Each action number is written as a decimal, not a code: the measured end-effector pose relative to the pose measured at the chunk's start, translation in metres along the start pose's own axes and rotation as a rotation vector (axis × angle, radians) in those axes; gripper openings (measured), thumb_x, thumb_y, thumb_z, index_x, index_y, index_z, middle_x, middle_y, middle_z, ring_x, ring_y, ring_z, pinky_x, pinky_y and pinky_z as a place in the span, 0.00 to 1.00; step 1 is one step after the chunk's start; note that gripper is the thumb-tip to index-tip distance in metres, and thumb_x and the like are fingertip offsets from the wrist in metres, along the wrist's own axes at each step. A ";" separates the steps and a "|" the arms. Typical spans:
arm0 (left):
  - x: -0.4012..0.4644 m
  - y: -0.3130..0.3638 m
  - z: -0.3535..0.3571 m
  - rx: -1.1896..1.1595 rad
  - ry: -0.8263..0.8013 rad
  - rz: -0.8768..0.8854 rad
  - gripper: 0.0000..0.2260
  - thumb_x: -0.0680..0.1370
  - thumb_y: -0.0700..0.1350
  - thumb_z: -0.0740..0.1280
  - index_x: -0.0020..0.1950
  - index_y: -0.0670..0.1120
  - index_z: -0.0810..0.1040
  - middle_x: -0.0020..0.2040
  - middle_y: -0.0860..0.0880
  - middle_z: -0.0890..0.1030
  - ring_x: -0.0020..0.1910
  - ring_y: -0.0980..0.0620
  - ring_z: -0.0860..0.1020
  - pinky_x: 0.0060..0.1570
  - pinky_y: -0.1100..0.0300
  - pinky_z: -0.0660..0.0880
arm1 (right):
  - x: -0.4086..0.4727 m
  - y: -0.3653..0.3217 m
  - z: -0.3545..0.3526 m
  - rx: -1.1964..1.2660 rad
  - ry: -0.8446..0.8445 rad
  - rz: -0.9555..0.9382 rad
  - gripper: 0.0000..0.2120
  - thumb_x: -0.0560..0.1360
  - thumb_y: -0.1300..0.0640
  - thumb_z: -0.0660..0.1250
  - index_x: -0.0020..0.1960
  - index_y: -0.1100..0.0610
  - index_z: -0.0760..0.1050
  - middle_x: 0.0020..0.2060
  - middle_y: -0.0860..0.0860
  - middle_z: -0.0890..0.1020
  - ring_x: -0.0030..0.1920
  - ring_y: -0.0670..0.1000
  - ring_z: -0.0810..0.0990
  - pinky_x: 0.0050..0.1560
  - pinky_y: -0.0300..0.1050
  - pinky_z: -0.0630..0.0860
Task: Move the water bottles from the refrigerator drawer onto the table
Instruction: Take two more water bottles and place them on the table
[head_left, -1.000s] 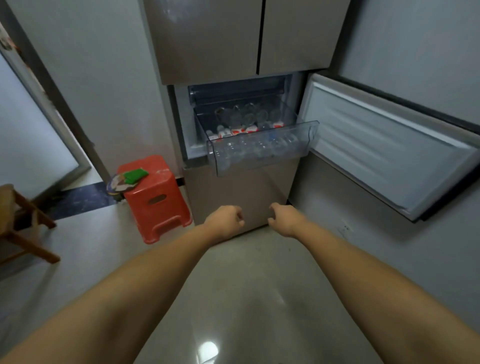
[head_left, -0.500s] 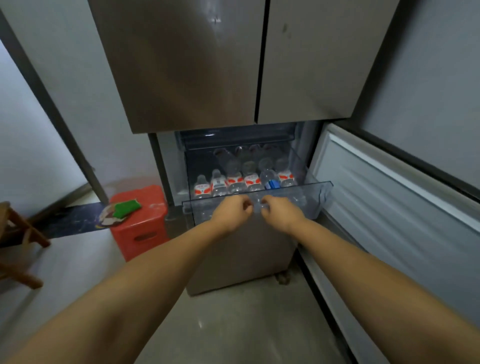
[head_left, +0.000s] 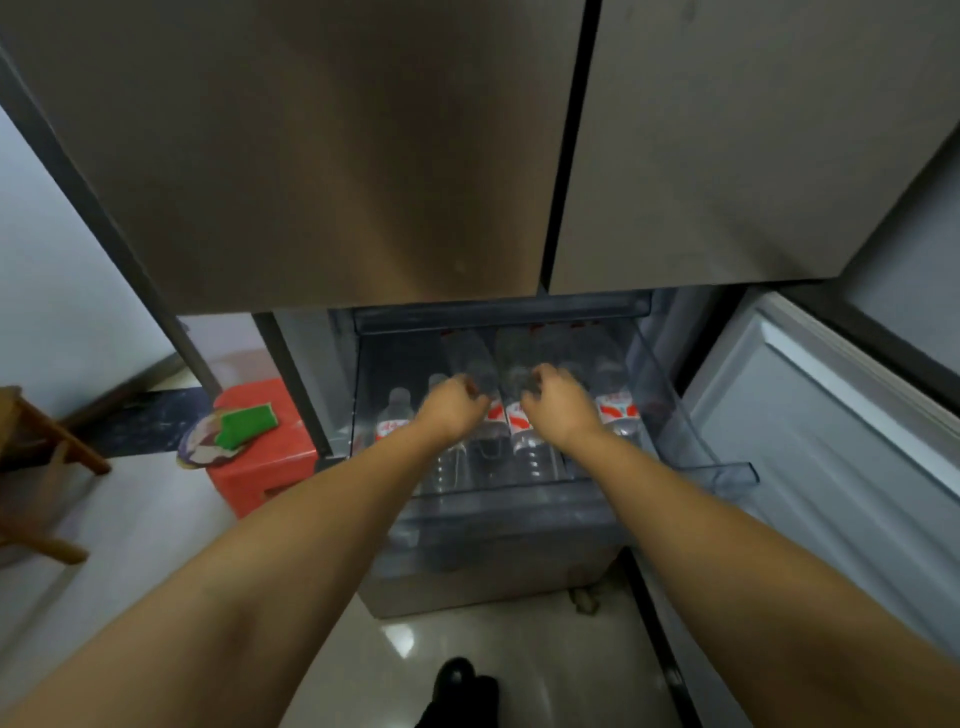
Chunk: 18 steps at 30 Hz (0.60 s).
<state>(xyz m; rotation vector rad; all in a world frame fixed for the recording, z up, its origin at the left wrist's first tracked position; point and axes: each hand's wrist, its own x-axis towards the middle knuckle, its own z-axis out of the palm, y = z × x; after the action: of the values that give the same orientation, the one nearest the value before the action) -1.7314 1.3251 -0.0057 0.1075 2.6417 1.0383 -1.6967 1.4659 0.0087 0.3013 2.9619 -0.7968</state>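
Brushed steel refrigerator doors (head_left: 363, 156) fill the upper view, and below them the clear plastic refrigerator drawer (head_left: 670, 415) stands pulled out, packed with clear red-labelled water bottles (head_left: 613, 410) lying side by side. Both hands are down among them: the left hand (head_left: 452, 408) and right hand (head_left: 561, 402) each curl over a bottle neck, though whether either grip has closed I cannot tell. This looks like the first pickup; next, firm grasps and a lift clear of the drawer's front wall.
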 end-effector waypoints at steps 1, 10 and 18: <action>0.014 0.000 0.000 0.006 -0.017 -0.020 0.14 0.79 0.46 0.62 0.60 0.40 0.77 0.56 0.40 0.81 0.53 0.43 0.79 0.53 0.54 0.76 | 0.012 -0.001 0.002 -0.018 -0.012 0.011 0.20 0.80 0.57 0.60 0.69 0.63 0.67 0.65 0.62 0.71 0.64 0.62 0.72 0.61 0.50 0.70; 0.102 -0.001 0.026 -0.171 0.128 -0.309 0.43 0.75 0.61 0.64 0.78 0.39 0.47 0.75 0.36 0.60 0.72 0.37 0.64 0.69 0.49 0.65 | 0.089 -0.013 0.038 -0.238 0.001 0.084 0.29 0.81 0.46 0.55 0.74 0.64 0.57 0.70 0.64 0.67 0.68 0.63 0.66 0.66 0.51 0.64; 0.100 -0.002 0.027 -0.143 0.092 -0.383 0.39 0.76 0.56 0.65 0.78 0.39 0.50 0.74 0.37 0.64 0.71 0.37 0.66 0.68 0.47 0.67 | 0.092 -0.022 0.047 -0.238 -0.017 0.135 0.36 0.80 0.46 0.58 0.76 0.66 0.49 0.72 0.66 0.63 0.70 0.63 0.64 0.69 0.51 0.61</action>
<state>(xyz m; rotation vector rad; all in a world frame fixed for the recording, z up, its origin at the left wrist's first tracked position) -1.8183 1.3585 -0.0506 -0.4683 2.5139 1.1095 -1.7913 1.4400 -0.0308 0.4691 2.9405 -0.4246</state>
